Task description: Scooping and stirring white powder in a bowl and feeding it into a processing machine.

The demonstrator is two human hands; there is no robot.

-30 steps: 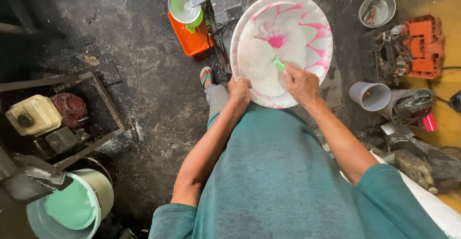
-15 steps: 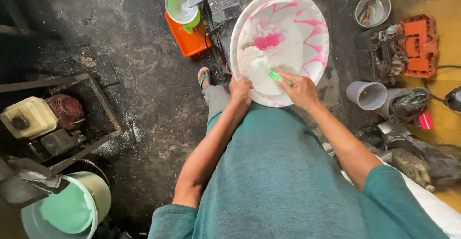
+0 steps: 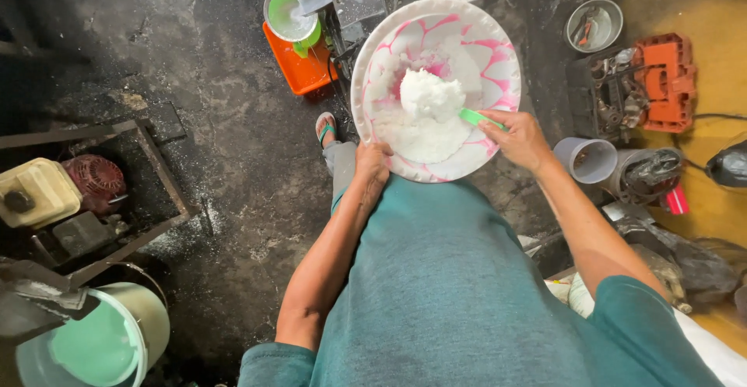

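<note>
A large round basin (image 3: 498,52), white with pink swirls, rests against my knee. A heap of white grated stuff (image 3: 429,95) lies in its middle. My left hand (image 3: 372,161) grips the basin's near rim. My right hand (image 3: 520,138) holds a green-handled tool (image 3: 476,117) whose end reaches into the white heap. I wear a teal shirt, and my foot in a green-strapped sandal (image 3: 326,128) shows left of the basin.
An orange box (image 3: 299,68) with a green-and-white cup (image 3: 289,12) stands behind the basin. Metal bowl (image 3: 593,25), orange tool (image 3: 661,82) and grey pipe pieces (image 3: 587,159) lie right. A small engine (image 3: 54,192) sits left; a pale green bucket (image 3: 101,340) at bottom left.
The white stuff has been gathered from the basin's bottom into a heap in the middle. My right hand moved right along the rim with the green tool. The view has shifted slightly.
</note>
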